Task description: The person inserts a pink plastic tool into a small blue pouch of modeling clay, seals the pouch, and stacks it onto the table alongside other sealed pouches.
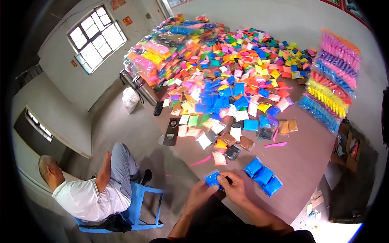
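Hands (235,190), fingers curled nearly closed, pinch a blue-filled packet (211,179); three similar packets (263,176) lie nearby.

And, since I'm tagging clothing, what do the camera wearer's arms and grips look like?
The left grip and right grip are bare hands, ungloved. Both forearms are bare too, with no watch or bracelet visible. Dark cloth, apparently a sleeve, shows near the right elbow.

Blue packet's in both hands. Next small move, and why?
Probably lay the held packet beside the blue row: the left hand and right hand both grip it at the table's near edge, and three packets of the same blue lie together just past the right hand, with tabletop showing beside them.
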`<state>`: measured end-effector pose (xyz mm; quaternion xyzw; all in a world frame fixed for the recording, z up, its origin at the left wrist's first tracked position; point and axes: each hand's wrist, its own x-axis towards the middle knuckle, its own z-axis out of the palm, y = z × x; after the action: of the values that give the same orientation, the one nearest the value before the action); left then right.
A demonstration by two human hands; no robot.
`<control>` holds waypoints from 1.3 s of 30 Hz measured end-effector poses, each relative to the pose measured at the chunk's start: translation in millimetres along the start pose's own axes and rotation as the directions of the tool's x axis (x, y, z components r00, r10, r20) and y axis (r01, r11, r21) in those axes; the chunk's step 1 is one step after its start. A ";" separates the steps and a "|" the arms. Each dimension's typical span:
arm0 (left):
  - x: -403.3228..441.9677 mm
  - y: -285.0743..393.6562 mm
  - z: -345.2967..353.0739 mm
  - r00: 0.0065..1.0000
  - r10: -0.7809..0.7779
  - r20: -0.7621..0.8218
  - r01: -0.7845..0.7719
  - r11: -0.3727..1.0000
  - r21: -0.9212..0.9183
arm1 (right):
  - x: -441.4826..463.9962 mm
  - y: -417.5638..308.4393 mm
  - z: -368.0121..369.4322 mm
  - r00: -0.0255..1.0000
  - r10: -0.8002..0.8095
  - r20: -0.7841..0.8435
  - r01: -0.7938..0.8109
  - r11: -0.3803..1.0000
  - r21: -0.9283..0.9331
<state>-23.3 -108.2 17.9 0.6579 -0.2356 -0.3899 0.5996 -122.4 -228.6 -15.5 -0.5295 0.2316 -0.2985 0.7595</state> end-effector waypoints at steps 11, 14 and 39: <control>-7.7 -3.4 7.8 0.999 -0.005 0.036 0.008 0.997 -0.082 | -2.6 18.2 0.9 0.992 -0.124 0.027 0.126 0.989 -0.077; -3.2 -21.1 2.4 0.999 0.022 0.028 -0.021 0.999 -0.040 | -4.4 13.0 5.4 0.992 -0.121 -0.028 0.122 0.992 0.024; -10.0 -29.0 -9.3 0.984 0.131 -0.119 -0.150 0.974 -0.170 | -11.0 12.6 12.1 0.976 -0.204 0.078 0.214 0.961 -0.175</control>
<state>-26.3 -89.9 -8.1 0.6034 -0.2131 -0.3301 0.6939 -119.5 -209.5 -22.9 -0.6269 0.1782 -0.3388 0.6786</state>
